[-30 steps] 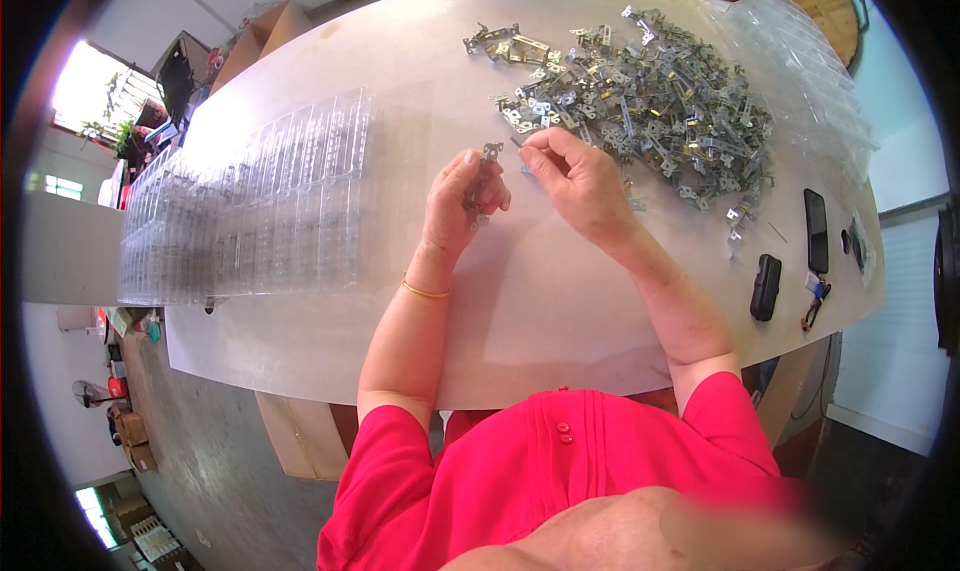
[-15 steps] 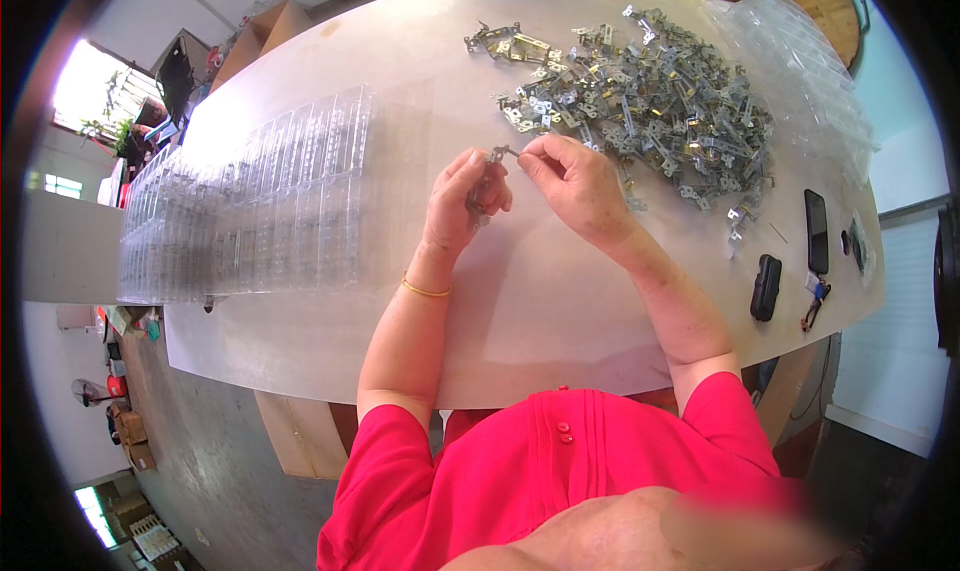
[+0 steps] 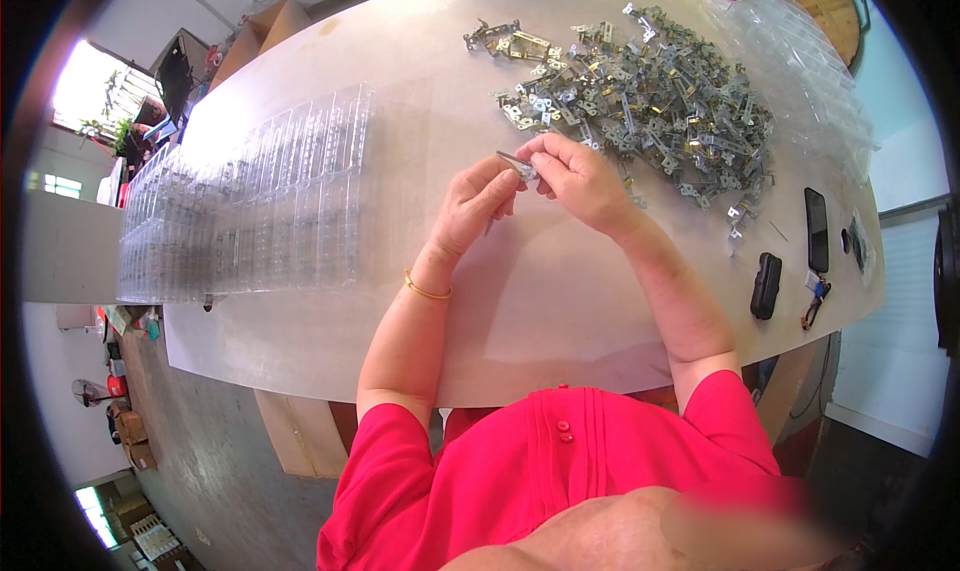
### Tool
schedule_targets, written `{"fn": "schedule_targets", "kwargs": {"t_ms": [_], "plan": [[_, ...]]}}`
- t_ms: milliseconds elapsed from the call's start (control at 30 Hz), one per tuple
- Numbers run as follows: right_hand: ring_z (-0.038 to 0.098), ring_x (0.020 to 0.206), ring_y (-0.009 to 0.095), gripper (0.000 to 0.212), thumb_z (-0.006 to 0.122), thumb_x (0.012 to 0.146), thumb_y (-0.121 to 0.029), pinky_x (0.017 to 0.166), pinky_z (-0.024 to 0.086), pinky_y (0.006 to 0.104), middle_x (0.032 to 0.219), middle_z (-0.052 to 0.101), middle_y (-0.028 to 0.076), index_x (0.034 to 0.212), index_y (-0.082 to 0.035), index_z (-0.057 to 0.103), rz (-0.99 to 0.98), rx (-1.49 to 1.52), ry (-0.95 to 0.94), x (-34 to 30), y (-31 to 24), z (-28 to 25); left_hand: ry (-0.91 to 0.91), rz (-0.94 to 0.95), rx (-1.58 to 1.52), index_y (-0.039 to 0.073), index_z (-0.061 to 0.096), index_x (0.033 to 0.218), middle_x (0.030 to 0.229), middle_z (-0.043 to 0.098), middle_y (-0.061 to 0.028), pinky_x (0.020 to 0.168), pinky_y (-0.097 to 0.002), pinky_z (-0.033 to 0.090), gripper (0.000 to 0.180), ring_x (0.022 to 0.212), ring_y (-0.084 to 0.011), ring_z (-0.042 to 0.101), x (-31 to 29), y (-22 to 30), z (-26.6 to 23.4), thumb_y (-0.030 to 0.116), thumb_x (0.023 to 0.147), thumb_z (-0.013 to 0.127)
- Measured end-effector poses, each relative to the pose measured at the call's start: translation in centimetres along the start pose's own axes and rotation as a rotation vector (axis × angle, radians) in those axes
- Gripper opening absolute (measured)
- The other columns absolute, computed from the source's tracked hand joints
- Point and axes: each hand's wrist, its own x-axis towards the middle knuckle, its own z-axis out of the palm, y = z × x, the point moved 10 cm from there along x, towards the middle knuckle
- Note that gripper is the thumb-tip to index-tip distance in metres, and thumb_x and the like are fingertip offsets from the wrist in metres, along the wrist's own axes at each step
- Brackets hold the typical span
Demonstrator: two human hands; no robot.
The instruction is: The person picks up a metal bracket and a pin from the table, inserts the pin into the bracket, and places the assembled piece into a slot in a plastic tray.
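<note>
Between my two hands, above the table, is a small metal bracket [image 3: 524, 170], pinched from both sides. My left hand [image 3: 473, 203] is closed on it, and a bit of metal shows below its curled fingers. From the other side my right hand [image 3: 578, 179] grips the bracket with thumb and fingertips; a thin dark end sticks out at the top. My fingers hide most of the part. Just beyond my right hand lies a big heap of similar metal brackets [image 3: 665, 111], silver with some brass-coloured pieces.
Clear plastic trays [image 3: 250, 211] are stacked on the table's left side. More clear plastic trays [image 3: 800, 71] lie at the far right. Near the right edge are a black phone [image 3: 817, 231], a black case [image 3: 766, 286] and keys [image 3: 817, 301]. The pale table [image 3: 560, 341] has a curved-looking front edge.
My left hand has moved slightly right and turned, bringing both hands together on the bracket. The metal that showed in my left palm is now mostly covered by fingers.
</note>
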Motion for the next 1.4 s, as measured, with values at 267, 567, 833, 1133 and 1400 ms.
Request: {"fn": "schedule_targets", "kwargs": {"t_ms": [267, 567, 833, 1133, 1400], "plan": [[0.054, 0.078, 0.005, 0.010, 0.063, 0.099, -0.014, 0.071, 0.046, 0.0233, 0.085, 0.063, -0.004, 0.101, -0.004, 0.067, -0.088, -0.087, -0.047, 0.2, -0.7, 0.3, -0.047, 0.119, 0.215, 0.002, 0.064, 0.096, 0.075, 0.054, 0.0054, 0.057, -0.0215, 0.037, 0.028, 0.065, -0.0038, 0.043, -0.4, 1.1, 2.0, 0.030, 0.099, 0.066], [0.057, 0.073, 0.008, 0.012, 0.064, 0.098, -0.013, 0.067, 0.048, 0.0251, 0.082, 0.066, 0.002, 0.101, -0.002, 0.067, -0.156, 0.020, 0.051, 0.5, -0.3, -0.6, 0.197, 0.215, 0.429, 0.001, 0.061, 0.090, 0.069, 0.047, 0.0029, 0.058, -0.0247, 0.036, 0.024, 0.067, -0.0058, 0.039, -0.5, 2.8, 0.7, 0.023, 0.099, 0.066], [0.056, 0.070, 0.006, 0.011, 0.064, 0.098, -0.011, 0.064, 0.048, 0.0250, 0.079, 0.066, 0.001, 0.101, -0.002, 0.067, -0.177, -0.048, 0.139, 0.1, -0.9, -1.3, 0.165, 0.173, 0.281, 0.001, 0.063, 0.113, 0.085, 0.063, -0.0001, 0.069, -0.0244, 0.047, 0.031, 0.079, -0.0087, 0.057, -0.6, 2.7, 0.7, 0.029, 0.103, 0.057], [0.062, 0.070, 0.009, 0.011, 0.065, 0.097, -0.012, 0.065, 0.053, 0.0268, 0.082, 0.069, 0.002, 0.100, -0.002, 0.067, -0.187, 0.019, 0.170, 0.4, -1.1, -2.0, -0.156, -0.066, -0.176, -0.005, 0.059, 0.127, 0.107, 0.071, -0.0158, 0.083, -0.0321, 0.053, 0.040, 0.090, -0.0206, 0.068, -0.1, 0.7, 2.2, 0.022, 0.097, 0.053], [0.067, 0.069, 0.021, 0.007, 0.067, 0.094, -0.013, 0.061, 0.052, 0.0328, 0.082, 0.069, 0.009, 0.098, -0.007, 0.068, -0.346, -0.321, 0.340, -1.2, -4.4, -2.8, 0.024, 0.105, -0.328, 0.001, 0.051, 0.138, 0.115, 0.069, -0.0146, 0.086, -0.0379, 0.054, 0.041, 0.096, -0.0238, 0.068, 0.4, 0.9, 0.2, 0.013, 0.100, 0.060]]}}
